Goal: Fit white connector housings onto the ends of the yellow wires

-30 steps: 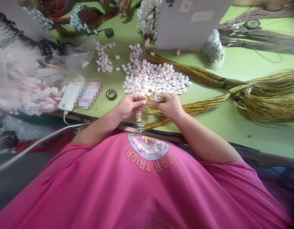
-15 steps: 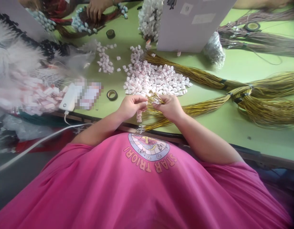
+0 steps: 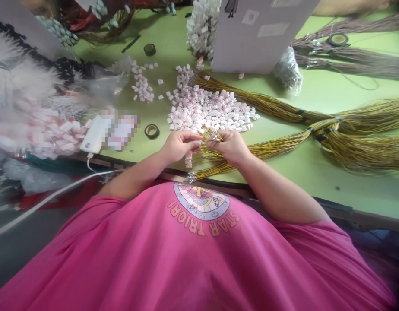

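My left hand [image 3: 178, 147] is closed in a pinch, with a small white plastic connector [image 3: 199, 142] at its fingertips. Just below those fingers show more pinkish-white connectors [image 3: 188, 160]; whether they are held or lie on the table is unclear. Closed around a bunch of thin yellow-and-black wires [image 3: 214, 134] is my right hand [image 3: 232, 146], the silvery wire ends fanning out toward the left hand. A second wire bundle [image 3: 215, 170] lies under the hands, its metal tips near the table edge. Behind them spreads a pile of white connectors [image 3: 209, 108].
Tape rolls [image 3: 151, 131] lie left of the pile. A white power bank [image 3: 95, 134] with a cable sits at the left edge, beside bagged parts. A pale upright box [image 3: 251, 39] stands behind. Tied yellow wire bundles [image 3: 338, 129] stretch right.
The other person's hand at the upper left has left the view, and a dark strip shows on the table there. My own hands stay almost in the same place.
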The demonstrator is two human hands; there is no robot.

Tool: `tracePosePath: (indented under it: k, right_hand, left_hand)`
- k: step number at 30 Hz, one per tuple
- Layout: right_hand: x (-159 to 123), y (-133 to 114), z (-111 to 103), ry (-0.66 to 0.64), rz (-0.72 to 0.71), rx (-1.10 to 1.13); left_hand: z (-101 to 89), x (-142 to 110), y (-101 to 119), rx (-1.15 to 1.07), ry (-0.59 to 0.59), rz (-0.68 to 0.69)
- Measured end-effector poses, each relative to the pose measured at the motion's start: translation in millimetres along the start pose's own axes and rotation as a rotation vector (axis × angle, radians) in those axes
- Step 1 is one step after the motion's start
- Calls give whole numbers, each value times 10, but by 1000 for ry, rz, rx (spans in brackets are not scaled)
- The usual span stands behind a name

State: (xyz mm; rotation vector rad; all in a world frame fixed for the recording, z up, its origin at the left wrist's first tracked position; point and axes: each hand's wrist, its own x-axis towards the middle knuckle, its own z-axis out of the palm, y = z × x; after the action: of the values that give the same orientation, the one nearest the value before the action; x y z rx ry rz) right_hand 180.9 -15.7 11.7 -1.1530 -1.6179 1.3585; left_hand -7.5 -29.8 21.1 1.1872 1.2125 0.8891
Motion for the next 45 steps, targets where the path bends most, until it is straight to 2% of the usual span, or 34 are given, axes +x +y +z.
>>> tracePosePath:
  k: [3, 8, 11, 13, 16, 17, 18, 20, 21, 23, 25, 27, 29, 32, 33, 35, 37, 39, 42, 45]
  right_hand:
    - [4, 0, 13, -10, 5, -5]
    - [-5, 17, 38, -21, 63, -56]
    - [-7, 33, 31, -44, 39, -153]
    - [1, 46, 15, -65, -14, -248]
    - [23, 50, -18, -76, -182, -323]
    - [31, 45, -29, -71, -228, -308]
    - [36, 38, -39, -65, -241, -279]
    - [42, 25, -60, -66, -166, -216]
    - [42, 21, -70, -78, -99, -185]
    - [40, 23, -87, -119, 8, -111]
    - [34, 25, -97, -144, 48, -42]
    - [27, 16, -95, -157, 55, -27]
    - [18, -7, -82, -156, 49, -56]
    - [5, -38, -57, -107, 44, -63]
    - [1, -42, -52, -85, 50, -45]
    - [-6, -42, -48, -53, 63, -17]
    - [-12, -42, -50, -43, 56, -15]
    - [-19, -54, -51, -38, 28, -32]
    - [-29, -90, -39, -24, 6, -91]
    - [-38, -108, -14, 19, 23, -161]
  left_hand:
    - [33, -6, 27, 46, 18, 15]
    - [99, -7, 0, 90, -62, 34]
    - [55, -37, 3, 195, -93, 76]
    - [-65, -36, 44, 373, -133, 134]
    - [-387, 79, 136, 742, -196, 165]
    - [-515, 154, 160, 866, -182, 151]
    - [-640, 242, 175, 974, -93, 135]
    - [-851, 438, 167, 1183, 158, 140]
    - [-925, 531, 144, 1243, 195, 101]
    - [-999, 677, 75, 1298, 163, 9]
    - [-998, 754, 5, 1302, 116, -51]
    - [-967, 762, -29, 1279, 127, -61]
    - [-925, 710, -10, 1209, 186, -49]
    - [-809, 542, 72, 955, 273, 57]
    - [-746, 469, 94, 825, 252, 99]
    - [-586, 318, 106, 534, 107, 135]
    - [-412, 186, 72, 265, -62, 84]
    - [-266, 97, 17, 66, -162, 8]
    - [-148, 51, -46, -99, -184, -49]
    - [-118, 58, -54, -173, -160, -66]
